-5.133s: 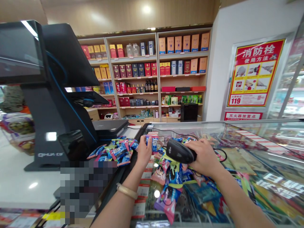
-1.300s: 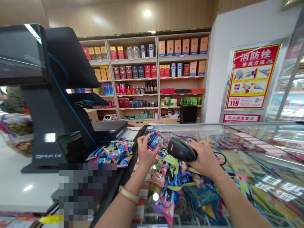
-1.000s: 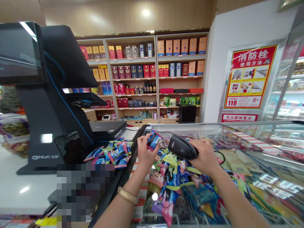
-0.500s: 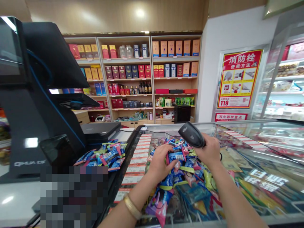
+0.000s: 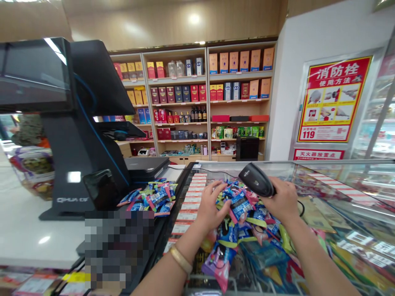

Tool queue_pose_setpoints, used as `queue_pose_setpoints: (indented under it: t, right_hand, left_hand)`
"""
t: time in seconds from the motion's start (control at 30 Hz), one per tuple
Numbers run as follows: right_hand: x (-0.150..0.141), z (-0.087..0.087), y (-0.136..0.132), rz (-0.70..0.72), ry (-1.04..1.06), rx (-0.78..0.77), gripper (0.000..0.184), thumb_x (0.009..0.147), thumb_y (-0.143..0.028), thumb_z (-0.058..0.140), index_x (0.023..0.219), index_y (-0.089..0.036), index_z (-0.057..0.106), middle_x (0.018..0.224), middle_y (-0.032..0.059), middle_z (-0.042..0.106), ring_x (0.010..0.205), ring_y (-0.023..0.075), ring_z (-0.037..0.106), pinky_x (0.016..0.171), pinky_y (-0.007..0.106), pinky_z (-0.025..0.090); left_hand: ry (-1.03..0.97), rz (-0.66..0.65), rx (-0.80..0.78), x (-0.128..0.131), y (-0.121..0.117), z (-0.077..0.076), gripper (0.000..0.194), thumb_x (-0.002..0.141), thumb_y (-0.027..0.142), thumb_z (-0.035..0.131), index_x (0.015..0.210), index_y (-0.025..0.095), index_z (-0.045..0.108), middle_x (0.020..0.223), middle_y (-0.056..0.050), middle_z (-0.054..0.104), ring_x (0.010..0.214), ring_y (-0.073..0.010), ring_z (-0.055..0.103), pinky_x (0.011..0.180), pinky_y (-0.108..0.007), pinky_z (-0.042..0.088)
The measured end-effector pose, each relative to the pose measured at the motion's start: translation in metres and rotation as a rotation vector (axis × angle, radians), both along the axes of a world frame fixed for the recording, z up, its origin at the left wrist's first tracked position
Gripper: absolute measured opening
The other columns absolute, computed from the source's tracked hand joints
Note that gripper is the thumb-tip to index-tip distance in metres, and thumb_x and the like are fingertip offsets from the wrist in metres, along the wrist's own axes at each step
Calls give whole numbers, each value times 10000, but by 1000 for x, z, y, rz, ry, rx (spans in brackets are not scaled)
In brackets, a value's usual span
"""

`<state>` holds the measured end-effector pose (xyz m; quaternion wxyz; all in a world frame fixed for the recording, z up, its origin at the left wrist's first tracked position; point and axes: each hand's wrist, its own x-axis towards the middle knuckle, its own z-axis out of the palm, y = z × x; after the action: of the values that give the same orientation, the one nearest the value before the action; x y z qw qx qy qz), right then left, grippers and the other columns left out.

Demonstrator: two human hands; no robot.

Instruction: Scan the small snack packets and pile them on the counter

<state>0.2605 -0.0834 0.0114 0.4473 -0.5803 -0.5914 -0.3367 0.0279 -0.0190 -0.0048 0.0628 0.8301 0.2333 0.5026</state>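
Observation:
My right hand (image 5: 282, 201) is wrapped round a black barcode scanner (image 5: 256, 179), its head tipped left over a heap of small candy packets (image 5: 259, 216). The packets are blue, pink and green, lying on a glass-topped case (image 5: 230, 263). At the heap's left side my left hand (image 5: 212, 203) has its thumb and fingers spread. A blue packet (image 5: 240, 206) lies just right of that thumb; whether the thumb touches it I cannot tell. One purple and pink packet (image 5: 219, 263) sits at the near end of the heap.
To the left stands a black checkout terminal (image 5: 92, 164), with a second pile of packets (image 5: 152, 199) beside its base. White price labels (image 5: 188, 204) run along the case's left side. A thin cable (image 5: 210, 169) crosses the glass behind the heap. Shelves of boxes (image 5: 177, 94) line the back wall.
The view has turned left, so things sit further right. My left thumb and fingers have come away from the blue packet they were around. The scanner stays in my right hand.

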Motion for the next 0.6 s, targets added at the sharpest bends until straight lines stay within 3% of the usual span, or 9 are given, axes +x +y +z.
queue_pose_setpoints:
  t: [0.1, 0.17, 0.3, 0.37, 0.43, 0.6]
  right_hand:
    - [-1, 0, 0, 7, -13, -9, 289, 727, -329, 549, 972, -199, 631, 921, 86, 720, 860, 264, 644, 783, 370, 371]
    - [-1, -1, 0, 8, -16, -14, 285, 722, -333, 548, 960, -200, 629, 908, 86, 717, 848, 263, 641, 774, 365, 372]
    - [0, -2, 1, 13, -10, -4, 295, 713, -340, 552, 963, -207, 635, 893, 78, 711, 835, 262, 635, 767, 359, 378]
    - [0, -2, 1, 17, -18, 0, 299, 720, -336, 551, 976, -211, 642, 895, 77, 711, 833, 261, 636, 763, 358, 379]
    - [0, -2, 1, 21, -36, 1, 293, 735, -340, 553, 980, -211, 648, 903, 79, 714, 829, 261, 638, 760, 362, 379]
    - [-1, -2, 0, 14, -71, 17, 268, 765, -369, 569, 963, -207, 649, 888, 78, 720, 810, 257, 645, 759, 366, 374]
  left_hand:
    - [-63, 51, 11, -2, 6, 3, 379, 849, 237, 549, 1226, 214, 576, 1235, -123, 593, 1177, -251, 545, 1002, -428, 439]
    - [-90, 156, 45, -8, 13, 8, 361, 848, 227, 533, 1205, 213, 587, 1199, -119, 608, 1152, -252, 553, 995, -434, 434]
    - [-23, 611, 60, -38, 32, 21, 401, 772, 200, 584, 1171, 225, 618, 1190, -133, 613, 1134, -299, 557, 1048, -529, 339]
    - [44, 880, -4, -59, 41, 23, 448, 727, 167, 599, 1170, 230, 623, 1237, -159, 593, 1179, -342, 525, 1060, -597, 274]
    - [154, 1058, -115, -79, 48, 21, 482, 686, 130, 599, 1158, 228, 632, 1259, -188, 584, 1217, -390, 489, 1032, -661, 248]
    - [361, 1151, -317, -101, 54, 12, 414, 696, 102, 556, 1081, 206, 667, 1244, -218, 604, 1203, -429, 505, 991, -712, 237]
